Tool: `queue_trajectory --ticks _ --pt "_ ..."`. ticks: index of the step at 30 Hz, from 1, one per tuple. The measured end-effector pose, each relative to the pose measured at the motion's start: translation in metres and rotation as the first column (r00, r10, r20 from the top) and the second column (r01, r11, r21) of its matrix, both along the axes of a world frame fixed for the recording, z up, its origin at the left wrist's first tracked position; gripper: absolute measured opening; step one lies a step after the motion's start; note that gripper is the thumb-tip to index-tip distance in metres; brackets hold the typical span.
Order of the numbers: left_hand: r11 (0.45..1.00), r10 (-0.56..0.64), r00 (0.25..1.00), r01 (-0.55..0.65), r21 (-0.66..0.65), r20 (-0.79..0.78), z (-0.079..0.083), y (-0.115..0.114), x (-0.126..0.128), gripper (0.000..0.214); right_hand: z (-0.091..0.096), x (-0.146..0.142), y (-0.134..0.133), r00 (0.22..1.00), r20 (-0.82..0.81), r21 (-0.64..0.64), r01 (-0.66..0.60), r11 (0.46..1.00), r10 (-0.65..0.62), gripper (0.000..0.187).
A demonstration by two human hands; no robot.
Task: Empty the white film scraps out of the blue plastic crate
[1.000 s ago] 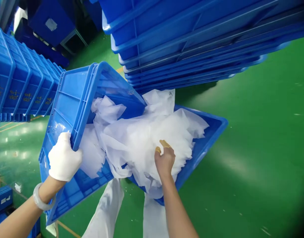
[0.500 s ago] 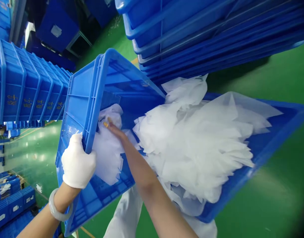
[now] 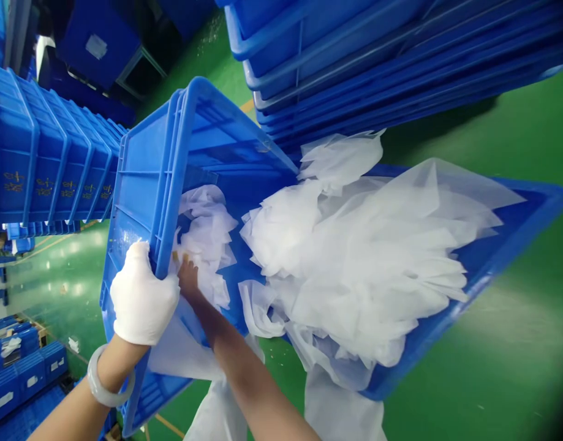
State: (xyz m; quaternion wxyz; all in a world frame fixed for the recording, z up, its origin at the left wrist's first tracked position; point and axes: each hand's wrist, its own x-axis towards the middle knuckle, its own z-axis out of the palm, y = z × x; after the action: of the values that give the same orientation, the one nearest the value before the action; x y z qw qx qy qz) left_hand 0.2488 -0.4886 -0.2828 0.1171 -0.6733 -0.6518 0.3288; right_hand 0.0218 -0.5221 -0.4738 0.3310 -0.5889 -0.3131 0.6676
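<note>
My left hand (image 3: 143, 294), in a white glove, is closed round the rim of a blue plastic crate (image 3: 141, 165) tipped on its side. Inside it my right hand (image 3: 188, 278) is bare except for yellow finger covers. Its fingers are apart and touch a heap of thin white sheets (image 3: 207, 226); no firm grip shows. One loose white sheet (image 3: 184, 352) drapes over the crate's lower side, below my right forearm. A large pile of the same white sheets (image 3: 355, 263) lies in a second blue crate (image 3: 487, 288) to the right.
Nested blue crates (image 3: 377, 55) stand close at the upper right. Another row of blue crates (image 3: 46, 147) with yellow markings is at the left. The floor (image 3: 506, 361) is green, and labelled blue boxes (image 3: 28, 373) sit at the lower left.
My right hand has moved down and a little left inside the tipped crate. The sheets there have shifted, and one now hangs over the crate's lower side. My left hand keeps its hold.
</note>
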Motion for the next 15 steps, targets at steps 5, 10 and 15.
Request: queue_trajectory --ticks 5,10,15 --pt "1.0 -0.024 0.999 0.025 0.002 -0.047 -0.002 0.009 -0.008 0.039 -0.035 0.038 -0.004 1.0 0.011 -0.148 0.024 0.989 -0.023 0.035" --pt "0.999 -0.04 0.99 0.037 -0.029 -0.133 -0.002 0.009 -0.007 0.037 -0.042 0.088 -0.061 0.851 0.037 -0.288 0.511 0.81 -0.524 0.053" --pt "0.997 -0.003 0.987 -0.01 -0.079 -0.16 0.002 0.01 0.0 0.04 -0.069 0.141 -0.146 0.604 0.232 -0.482 0.752 0.449 -0.762 0.054"
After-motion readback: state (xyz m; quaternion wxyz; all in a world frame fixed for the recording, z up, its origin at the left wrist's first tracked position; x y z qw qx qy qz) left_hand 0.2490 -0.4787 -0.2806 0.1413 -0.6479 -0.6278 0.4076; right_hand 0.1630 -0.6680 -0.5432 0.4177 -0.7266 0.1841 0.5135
